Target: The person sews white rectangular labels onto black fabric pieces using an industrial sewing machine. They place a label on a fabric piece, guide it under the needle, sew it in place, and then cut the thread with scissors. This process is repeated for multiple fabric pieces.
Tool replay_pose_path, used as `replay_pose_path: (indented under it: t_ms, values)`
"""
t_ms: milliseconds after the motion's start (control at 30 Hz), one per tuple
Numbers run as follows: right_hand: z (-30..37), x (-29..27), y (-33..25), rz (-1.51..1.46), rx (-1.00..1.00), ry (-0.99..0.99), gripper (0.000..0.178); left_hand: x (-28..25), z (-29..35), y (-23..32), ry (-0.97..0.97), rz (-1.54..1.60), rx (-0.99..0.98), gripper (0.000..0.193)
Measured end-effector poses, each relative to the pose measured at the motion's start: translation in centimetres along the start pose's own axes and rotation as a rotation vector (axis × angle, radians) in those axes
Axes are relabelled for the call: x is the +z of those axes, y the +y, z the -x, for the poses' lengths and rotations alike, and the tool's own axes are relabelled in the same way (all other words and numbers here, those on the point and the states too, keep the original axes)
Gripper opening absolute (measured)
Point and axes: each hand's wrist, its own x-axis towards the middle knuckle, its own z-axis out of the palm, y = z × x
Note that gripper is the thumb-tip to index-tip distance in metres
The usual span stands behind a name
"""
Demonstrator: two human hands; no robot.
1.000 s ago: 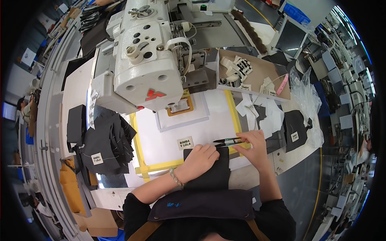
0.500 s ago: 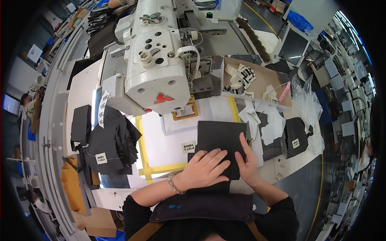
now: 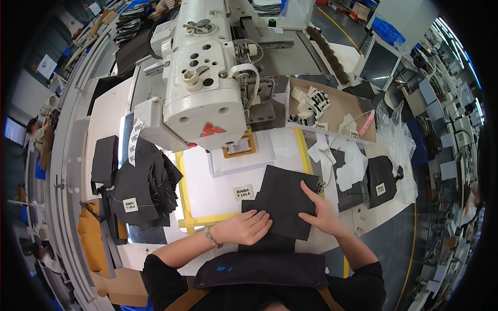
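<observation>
A square black fabric panel [image 3: 287,192] lies tilted on the near part of the white work surface, over another dark piece [image 3: 270,243] that shows at its lower edge. On its lower left side my left hand [image 3: 244,227] has its fingers pressed together, the thumb out of sight. At the right edge my right hand [image 3: 324,213] rests with thumb and forefinger spread apart on the panel; its other fingers are partly hidden. Just left of the panel lies a small cream label [image 3: 243,192]. Beyond stands a white industrial sewing machine [image 3: 202,111] with a brass-coloured clamp frame [image 3: 239,146].
A pile of black pieces [image 3: 148,189] lies at left. An open cardboard box [image 3: 332,111] of labels stands at right, beside clear plastic bags [image 3: 397,150] and a labelled black piece [image 3: 381,179]. Yellow tape [image 3: 199,221] borders the white sheet.
The black panel has turned clockwise and shifted slightly toward me. My left hand has slid left, off the panel's middle to its lower left side; my right hand has moved slightly right, its forefinger lowered.
</observation>
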Motion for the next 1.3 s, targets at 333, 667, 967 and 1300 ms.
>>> replay_pose_path:
  t_ms: [333,667,967,1300]
  values:
    - [-2.5,-2.2,-3.6,0.034,0.117,-0.045,0.089,-0.5,0.3,-2.6,0.026,-0.101,-0.018,0.028]
    - [-7.9,-4.6,-1.4,0.062,0.039,-0.062,0.089,1.3,0.7,-6.5,0.002,-0.173,-0.084,0.028]
    - [-12.5,-3.1,-2.9,-0.073,-0.183,-0.023,0.095,1.8,2.2,-8.6,-0.085,-0.289,-0.208,0.029]
    - [-14.8,-1.0,-1.1,0.7,-0.575,-0.166,0.041,1.0,4.9,-9.0,-0.093,-0.348,-0.488,0.032]
